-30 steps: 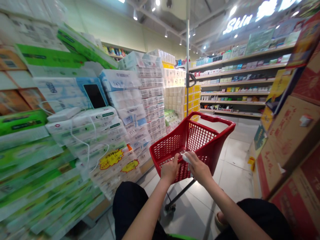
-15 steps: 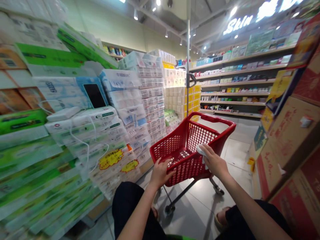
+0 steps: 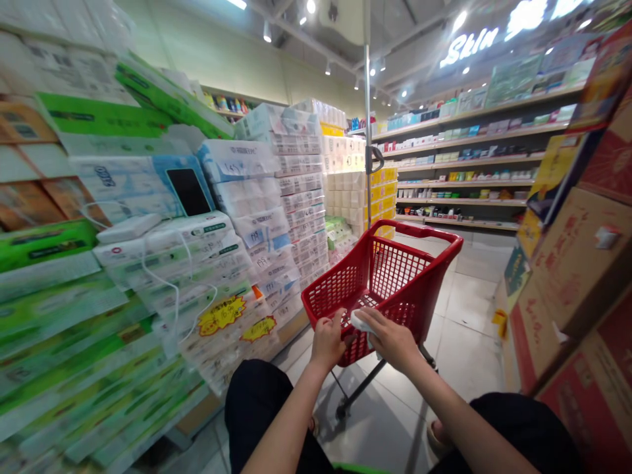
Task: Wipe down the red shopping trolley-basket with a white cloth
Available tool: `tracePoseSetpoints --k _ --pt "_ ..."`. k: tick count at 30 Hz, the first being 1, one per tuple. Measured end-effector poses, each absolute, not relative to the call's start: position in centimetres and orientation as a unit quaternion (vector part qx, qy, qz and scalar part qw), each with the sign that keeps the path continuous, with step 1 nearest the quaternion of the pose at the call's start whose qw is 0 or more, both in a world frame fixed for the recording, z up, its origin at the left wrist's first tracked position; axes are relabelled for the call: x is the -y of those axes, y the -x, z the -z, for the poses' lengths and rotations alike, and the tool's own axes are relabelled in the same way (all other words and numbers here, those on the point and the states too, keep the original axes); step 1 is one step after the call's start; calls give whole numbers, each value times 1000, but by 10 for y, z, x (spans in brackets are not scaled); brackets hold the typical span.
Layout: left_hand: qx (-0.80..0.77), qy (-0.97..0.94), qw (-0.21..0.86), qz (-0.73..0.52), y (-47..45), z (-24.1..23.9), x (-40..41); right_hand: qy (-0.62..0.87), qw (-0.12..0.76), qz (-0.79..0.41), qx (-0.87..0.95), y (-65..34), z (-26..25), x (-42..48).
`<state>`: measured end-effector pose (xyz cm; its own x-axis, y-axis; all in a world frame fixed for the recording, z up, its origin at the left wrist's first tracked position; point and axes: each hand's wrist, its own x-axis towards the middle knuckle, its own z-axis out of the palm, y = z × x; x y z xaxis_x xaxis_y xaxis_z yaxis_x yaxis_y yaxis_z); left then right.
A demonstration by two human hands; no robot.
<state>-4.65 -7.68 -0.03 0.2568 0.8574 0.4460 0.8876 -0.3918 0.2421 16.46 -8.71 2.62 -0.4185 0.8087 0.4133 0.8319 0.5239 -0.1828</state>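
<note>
A red plastic shopping cart [image 3: 412,297] with latticed sides stands on the floor in front of me; no goods show in its basket. My left hand [image 3: 328,341] is closed over the near rim at its left corner, fingers bent over the edge. Close beside it, my right hand [image 3: 394,340] presses a folded white cloth [image 3: 361,320], perhaps a wipe, against the same rim. Part of the cloth hangs down the outer side, and the palm hides some of it.
Stacked tissue packs [image 3: 261,204] line the left, with a dark-screened phone [image 3: 189,191] and white cables on them. Cardboard boxes [image 3: 577,263] are piled at right. Stocked shelves [image 3: 459,158] fill the back. A metal pole [image 3: 368,118] rises behind the cart.
My right hand has slid the white cloth leftward along the near rim, closer to my left hand. The left hand keeps hold of the rim, and the cart has turned slightly.
</note>
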Motion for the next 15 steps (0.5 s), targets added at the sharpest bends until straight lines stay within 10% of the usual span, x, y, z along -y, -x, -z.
tracePoseSetpoints --k 15 --pt "529 795 66 290 35 8 79 480 297 8 825 -143 -2 103"
